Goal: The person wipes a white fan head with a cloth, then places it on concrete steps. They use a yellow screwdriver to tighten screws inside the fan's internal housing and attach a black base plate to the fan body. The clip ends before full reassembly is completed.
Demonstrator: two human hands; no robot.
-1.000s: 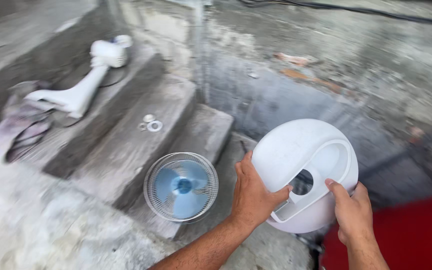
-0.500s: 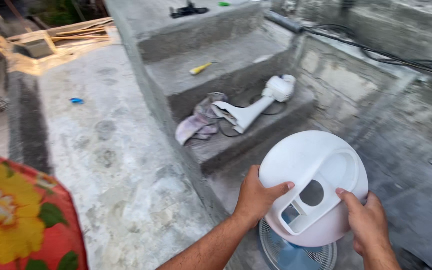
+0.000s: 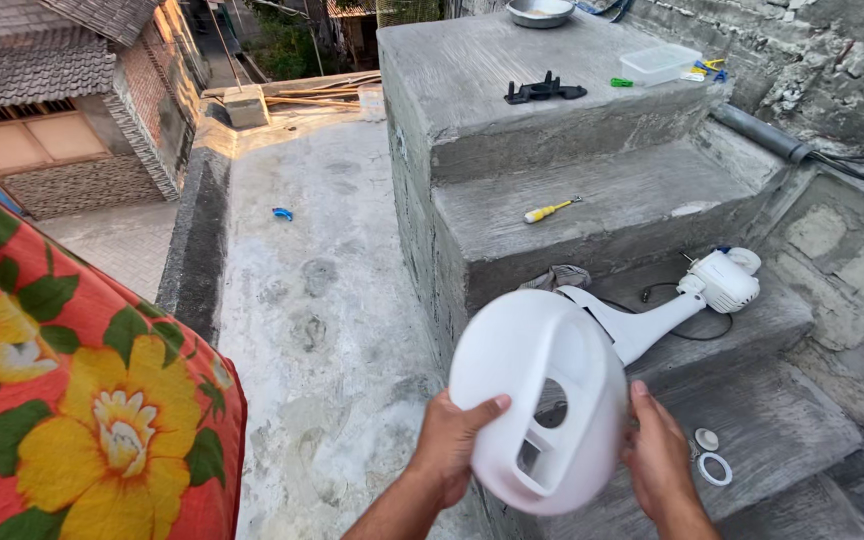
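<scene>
White fan base cover [image 3: 537, 400], a rounded plastic shell with cut-out openings, sits in front of me, held up over the concrete steps [image 3: 602, 190]. I see my left hand [image 3: 449, 440] grasping its lower left rim, thumb laid across the front, and my right hand [image 3: 658, 450] gripping the right edge. Just behind the shell, the white fan stand with its motor [image 3: 682, 300] lies on a step beside a grey rag [image 3: 557, 277]. Two small white rings [image 3: 712, 460] rest on the step near my right hand. A yellow screwdriver [image 3: 549, 210] lies one step higher, and flowered red cloth [image 3: 72, 400] fills the left corner.
</scene>
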